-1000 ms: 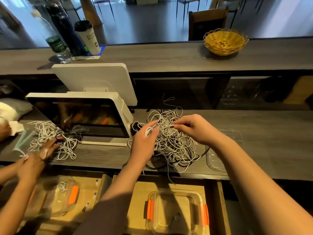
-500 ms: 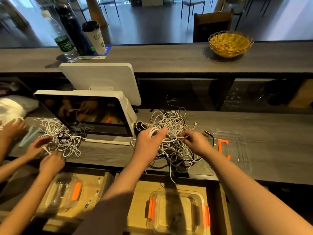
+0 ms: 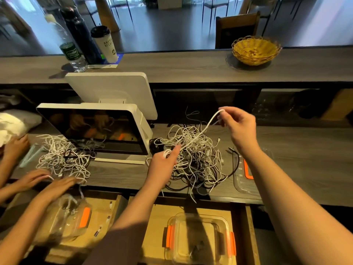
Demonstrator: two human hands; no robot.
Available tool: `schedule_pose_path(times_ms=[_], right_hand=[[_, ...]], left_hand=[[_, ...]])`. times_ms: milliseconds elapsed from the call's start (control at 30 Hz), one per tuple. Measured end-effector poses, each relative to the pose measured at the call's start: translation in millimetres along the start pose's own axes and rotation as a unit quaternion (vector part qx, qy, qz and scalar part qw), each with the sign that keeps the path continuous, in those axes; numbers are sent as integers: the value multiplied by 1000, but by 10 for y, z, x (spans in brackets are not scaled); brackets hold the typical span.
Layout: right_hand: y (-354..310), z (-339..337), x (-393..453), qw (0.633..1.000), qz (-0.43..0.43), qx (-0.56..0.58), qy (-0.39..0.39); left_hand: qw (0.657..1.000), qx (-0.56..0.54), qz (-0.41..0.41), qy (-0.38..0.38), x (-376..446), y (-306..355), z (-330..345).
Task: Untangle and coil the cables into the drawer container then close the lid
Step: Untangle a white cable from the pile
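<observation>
— What colours lie before you?
— My cables [image 3: 194, 150] are a white tangle threaded with black. Below them, my clear container [image 3: 198, 240] has orange clasps. Behind the cables, a yellow woven basket [image 3: 256, 50].

Two bare forearms, bare hands [image 3: 239, 125], a dark grey-brown sleeve [image 3: 122, 243] on the left upper arm

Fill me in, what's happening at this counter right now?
A person is untangling a pile of cables on the counter. The right hand pinches one white cable and lifts it above the pile, while the left hand grips a small coil at the pile's edge. The clear container sits open in the drawer below, its lid lying on the counter. Another person's hands work a second tangle at left.
</observation>
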State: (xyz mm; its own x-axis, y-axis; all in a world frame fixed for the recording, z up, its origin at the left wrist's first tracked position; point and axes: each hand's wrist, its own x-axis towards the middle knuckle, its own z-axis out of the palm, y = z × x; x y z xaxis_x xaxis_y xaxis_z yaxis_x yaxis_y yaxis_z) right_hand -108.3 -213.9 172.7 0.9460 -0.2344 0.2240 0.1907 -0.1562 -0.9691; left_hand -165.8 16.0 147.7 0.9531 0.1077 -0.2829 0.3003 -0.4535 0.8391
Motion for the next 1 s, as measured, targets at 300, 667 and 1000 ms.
schedule_pose_path(times_ms=[300,667,1000], right_hand=[[-371,29,-78,980,-74,-130,-132],[91,70,-356,878,96,-382,-271],[-198,287,-868,930,186,58,-312]], left_hand=[[999,41,16,2,56,106,92],[929,-333,58,-150,-182,466,68],[824,-554,-20,-119,-227,616,95]])
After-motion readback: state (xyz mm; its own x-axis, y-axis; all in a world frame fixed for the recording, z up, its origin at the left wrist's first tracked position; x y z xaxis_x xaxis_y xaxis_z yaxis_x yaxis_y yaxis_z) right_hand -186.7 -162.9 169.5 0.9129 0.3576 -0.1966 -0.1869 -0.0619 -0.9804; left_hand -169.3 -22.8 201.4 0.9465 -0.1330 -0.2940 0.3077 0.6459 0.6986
